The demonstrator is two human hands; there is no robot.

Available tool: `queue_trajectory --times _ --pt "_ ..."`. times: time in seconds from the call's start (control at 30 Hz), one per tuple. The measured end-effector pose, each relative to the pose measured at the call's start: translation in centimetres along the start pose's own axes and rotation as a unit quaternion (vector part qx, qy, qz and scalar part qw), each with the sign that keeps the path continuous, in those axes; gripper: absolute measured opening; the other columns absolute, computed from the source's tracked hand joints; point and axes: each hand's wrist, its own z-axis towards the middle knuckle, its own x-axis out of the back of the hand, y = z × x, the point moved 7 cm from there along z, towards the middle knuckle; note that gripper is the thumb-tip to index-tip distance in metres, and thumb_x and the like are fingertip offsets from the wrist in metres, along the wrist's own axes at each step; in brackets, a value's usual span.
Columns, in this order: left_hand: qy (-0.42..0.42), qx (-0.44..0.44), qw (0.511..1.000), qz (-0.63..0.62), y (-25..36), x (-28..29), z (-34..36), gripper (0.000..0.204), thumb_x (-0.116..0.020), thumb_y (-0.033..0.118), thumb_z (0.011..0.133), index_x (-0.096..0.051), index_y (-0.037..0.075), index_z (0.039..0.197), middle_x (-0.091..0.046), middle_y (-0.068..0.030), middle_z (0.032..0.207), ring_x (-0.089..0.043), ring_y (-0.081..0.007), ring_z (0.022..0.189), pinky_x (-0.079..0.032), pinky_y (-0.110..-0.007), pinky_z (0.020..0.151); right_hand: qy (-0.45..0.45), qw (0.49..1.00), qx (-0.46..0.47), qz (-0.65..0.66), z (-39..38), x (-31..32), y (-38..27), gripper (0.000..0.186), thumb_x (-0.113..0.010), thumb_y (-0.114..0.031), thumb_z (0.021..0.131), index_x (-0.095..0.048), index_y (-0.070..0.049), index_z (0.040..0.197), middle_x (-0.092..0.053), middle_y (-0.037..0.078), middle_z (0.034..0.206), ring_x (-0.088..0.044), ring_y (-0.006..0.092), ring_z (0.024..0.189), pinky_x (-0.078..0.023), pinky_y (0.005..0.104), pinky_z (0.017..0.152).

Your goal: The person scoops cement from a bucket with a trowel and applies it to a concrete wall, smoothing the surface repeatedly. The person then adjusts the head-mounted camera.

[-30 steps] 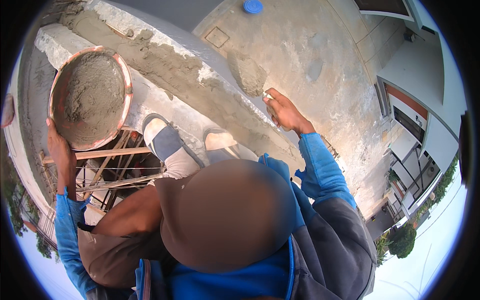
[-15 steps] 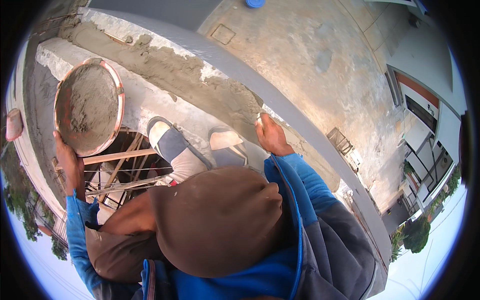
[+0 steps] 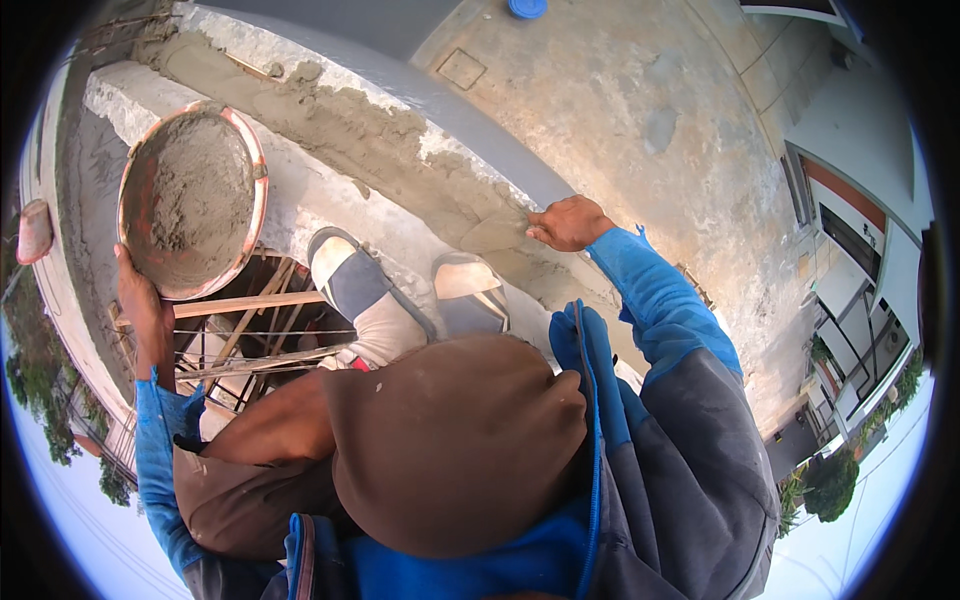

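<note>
My left hand (image 3: 143, 298) grips the near edge of a round orange basin (image 3: 262, 190), with the thumb up its outside. Grey wet mortar (image 3: 200, 165) lies in the basin, which is tilted toward me. My right hand (image 3: 572, 223) is closed around the handle of a trowel, the handle mostly hidden by my fingers. Its mortar-coated trowel blade (image 3: 492, 232) rests against the strip of wet mortar (image 3: 370, 150) along the wall top. The blade's outline blends into the mortar.
My sandalled feet (image 3: 350, 275) stand on the concrete ledge (image 3: 285, 190) beside the strip. Below the ledge is an opening with wooden braces (image 3: 250, 303). A smooth grey wall (image 3: 400, 70) drops to a concrete floor (image 3: 620, 110). A small pink bucket (image 3: 35, 232) sits far left.
My right hand has moved right and slightly up, over the wall edge, and the trowel blade now shows on the mortar. The basin stays in my left hand, shifted slightly in view.
</note>
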Motion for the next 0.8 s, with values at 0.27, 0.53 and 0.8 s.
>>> queue_trajectory --times 0.27,0.53,0.8 --pt "0.001 -0.015 1.000 0.000 -0.2 0.1 -0.3 0.061 -0.046 0.049 0.116 -0.055 -0.002 0.148 -0.066 -0.0178 0.140 -0.069 -0.0287 0.120 -0.058 -0.045 0.105 0.022 0.969 0.131 -0.208 9.0 7.7 -2.8 0.043 -0.046 -0.050 0.111 -0.072 -0.016 0.118 -0.079 0.014 0.104 -0.074 0.0391 0.107 -0.057 0.0561 0.094" --pt "0.011 0.003 1.000 0.011 -0.2 0.0 -1.0 0.062 -0.047 0.049 0.116 -0.054 -0.002 0.149 -0.065 -0.0174 0.140 -0.069 -0.0280 0.119 -0.058 -0.044 0.105 -0.038 0.997 0.060 -0.027 14.1 8.4 -3.4 0.052 -0.036 -0.048 0.114 -0.070 -0.012 0.127 -0.075 0.019 0.118 -0.069 0.0437 0.116 -0.053 0.0573 0.105" --pt "0.033 0.010 0.999 0.004 -0.1 0.0 -1.1 0.059 -0.046 0.047 0.116 -0.055 -0.001 0.149 -0.065 -0.0161 0.141 -0.069 -0.0259 0.121 -0.057 -0.043 0.105 0.012 0.969 -0.049 0.240 4.1 -10.1 -2.0 0.052 -0.034 -0.049 0.115 -0.065 -0.009 0.129 -0.074 0.026 0.114 -0.069 0.0484 0.112 -0.051 0.0593 0.101"
